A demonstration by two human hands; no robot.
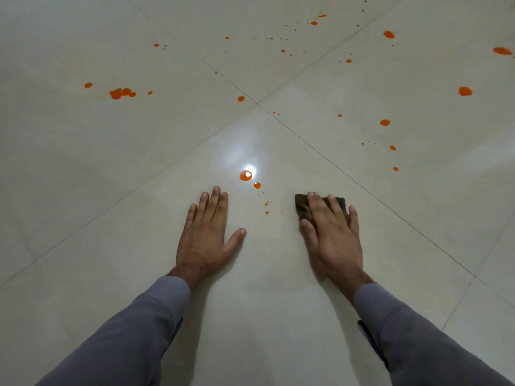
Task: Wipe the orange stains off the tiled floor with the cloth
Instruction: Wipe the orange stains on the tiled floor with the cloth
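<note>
— Hands first: where are they?
— Left hand (pixel 204 240) lies flat on the tiled floor (pixel 111 168), fingers straight (holding nothing). Between the hands sit orange stains (pixel 245 175). Right hand (pixel 333 235) presses flat on the brown cloth (pixel 302 207).
— More stains?
— Scattered farther across the tiles.

No legible text, label or number anywhere in view.

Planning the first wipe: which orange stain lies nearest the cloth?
The tiny drop lowest in the trail between the hands, just left of the cloth under the right hand; all others lie farther.
</note>
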